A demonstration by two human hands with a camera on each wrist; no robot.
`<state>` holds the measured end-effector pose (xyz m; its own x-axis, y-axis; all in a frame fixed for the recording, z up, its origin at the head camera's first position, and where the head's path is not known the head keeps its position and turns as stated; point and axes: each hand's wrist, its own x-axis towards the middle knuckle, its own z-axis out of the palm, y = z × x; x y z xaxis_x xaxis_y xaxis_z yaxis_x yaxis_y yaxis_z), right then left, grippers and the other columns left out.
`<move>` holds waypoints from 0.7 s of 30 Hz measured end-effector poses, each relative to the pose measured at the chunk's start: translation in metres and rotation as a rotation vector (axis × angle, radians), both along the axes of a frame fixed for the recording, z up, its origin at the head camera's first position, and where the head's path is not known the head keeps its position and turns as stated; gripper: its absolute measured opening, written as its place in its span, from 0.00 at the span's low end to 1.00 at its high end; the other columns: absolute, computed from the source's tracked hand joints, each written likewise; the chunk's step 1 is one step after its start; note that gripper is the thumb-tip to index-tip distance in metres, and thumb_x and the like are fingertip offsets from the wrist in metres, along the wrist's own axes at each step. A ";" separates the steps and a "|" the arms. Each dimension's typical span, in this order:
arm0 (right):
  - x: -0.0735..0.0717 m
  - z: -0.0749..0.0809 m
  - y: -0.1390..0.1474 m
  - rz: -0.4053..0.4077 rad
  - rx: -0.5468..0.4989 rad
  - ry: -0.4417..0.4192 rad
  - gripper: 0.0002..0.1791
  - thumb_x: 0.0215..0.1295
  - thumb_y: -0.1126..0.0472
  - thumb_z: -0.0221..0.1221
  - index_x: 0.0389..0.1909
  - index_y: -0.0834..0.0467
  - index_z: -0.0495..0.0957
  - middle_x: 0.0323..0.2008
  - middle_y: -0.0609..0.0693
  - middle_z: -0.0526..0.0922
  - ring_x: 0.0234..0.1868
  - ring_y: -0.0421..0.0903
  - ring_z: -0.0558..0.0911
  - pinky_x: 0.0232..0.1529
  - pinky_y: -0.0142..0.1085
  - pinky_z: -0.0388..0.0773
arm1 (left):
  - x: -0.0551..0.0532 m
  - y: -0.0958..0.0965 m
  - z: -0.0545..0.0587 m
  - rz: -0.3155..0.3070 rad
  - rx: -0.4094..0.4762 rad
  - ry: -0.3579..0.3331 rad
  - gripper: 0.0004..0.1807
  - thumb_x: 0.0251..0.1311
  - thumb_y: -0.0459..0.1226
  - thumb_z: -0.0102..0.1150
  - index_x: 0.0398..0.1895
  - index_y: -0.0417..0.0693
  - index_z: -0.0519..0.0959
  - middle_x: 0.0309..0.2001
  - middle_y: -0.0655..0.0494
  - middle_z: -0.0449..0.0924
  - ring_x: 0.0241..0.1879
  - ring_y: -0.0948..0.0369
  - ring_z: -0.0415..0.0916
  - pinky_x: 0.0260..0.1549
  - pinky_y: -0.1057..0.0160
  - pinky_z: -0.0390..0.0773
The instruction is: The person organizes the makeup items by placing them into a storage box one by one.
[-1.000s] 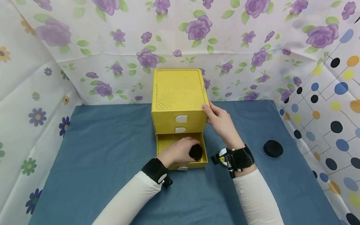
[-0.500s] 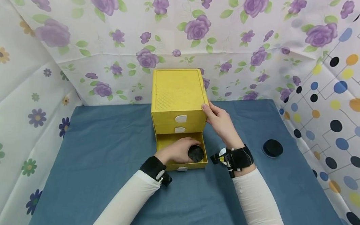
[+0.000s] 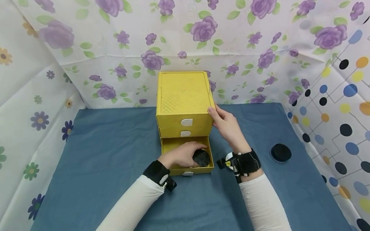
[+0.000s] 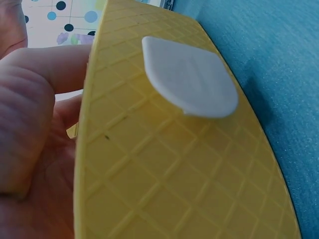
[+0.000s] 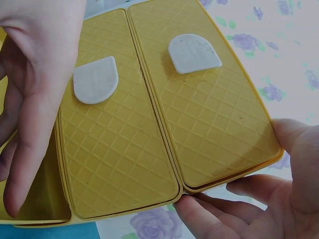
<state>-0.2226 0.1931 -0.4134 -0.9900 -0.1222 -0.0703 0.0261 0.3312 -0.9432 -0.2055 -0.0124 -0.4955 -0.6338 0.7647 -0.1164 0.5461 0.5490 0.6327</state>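
A yellow box of drawers (image 3: 186, 94) stands at the back, its bottom drawer (image 3: 172, 171) pulled out. My left hand (image 3: 184, 154) reaches into this drawer and holds a round black object (image 3: 202, 159) by its side; the head view shows a dark, slightly shiny face on it. In the left wrist view the drawer front (image 4: 144, 164) with its white tab (image 4: 192, 77) hides what the fingers hold. My right hand (image 3: 226, 128) grips the box at its upper right front edge, thumb on top. The right wrist view shows those fingers (image 5: 254, 189) along the box's side.
Another round black object (image 3: 280, 153) lies on the blue cloth (image 3: 107, 153) to the right. Behind the box rises a flowered sheet (image 3: 123, 39), and a dotted sheet (image 3: 348, 113) stands at the right. Both upper drawers are closed, with white tabs.
The black object in my left hand has turned slightly, its face now looking shinier than a second ago. My right hand keeps its place on the box.
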 end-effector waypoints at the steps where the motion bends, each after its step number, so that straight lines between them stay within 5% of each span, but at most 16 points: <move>1: 0.000 0.000 0.000 0.001 -0.001 0.000 0.45 0.72 0.24 0.53 0.84 0.40 0.61 0.79 0.49 0.68 0.74 0.49 0.75 0.67 0.49 0.78 | 0.000 0.000 0.000 0.005 0.004 -0.007 0.39 0.61 0.34 0.77 0.76 0.42 0.74 0.69 0.45 0.77 0.65 0.50 0.75 0.67 0.51 0.74; 12: -0.002 -0.001 0.001 0.005 -0.006 -0.011 0.46 0.71 0.22 0.53 0.84 0.40 0.60 0.80 0.50 0.66 0.75 0.50 0.74 0.69 0.51 0.76 | 0.005 -0.006 0.001 0.067 0.020 -0.053 0.35 0.72 0.39 0.69 0.79 0.43 0.71 0.70 0.44 0.75 0.65 0.51 0.74 0.66 0.51 0.74; 17: -0.002 -0.001 0.000 0.007 -0.010 -0.021 0.47 0.71 0.22 0.54 0.84 0.40 0.60 0.81 0.50 0.65 0.74 0.50 0.74 0.69 0.52 0.76 | 0.021 -0.017 0.018 0.111 0.073 0.002 0.33 0.77 0.42 0.65 0.79 0.43 0.70 0.71 0.43 0.74 0.67 0.49 0.74 0.68 0.48 0.75; 21: -0.003 -0.001 0.000 0.005 -0.016 -0.032 0.48 0.71 0.22 0.54 0.84 0.42 0.59 0.81 0.50 0.65 0.75 0.51 0.74 0.69 0.52 0.76 | 0.035 -0.032 0.038 0.158 0.187 0.108 0.29 0.77 0.43 0.64 0.77 0.45 0.74 0.68 0.46 0.77 0.63 0.50 0.78 0.61 0.49 0.80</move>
<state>-0.2255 0.1930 -0.4142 -0.9867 -0.1283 -0.1001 0.0550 0.3162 -0.9471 -0.1709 -0.0443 -0.4578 -0.7483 0.6568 0.0929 0.5329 0.5118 0.6738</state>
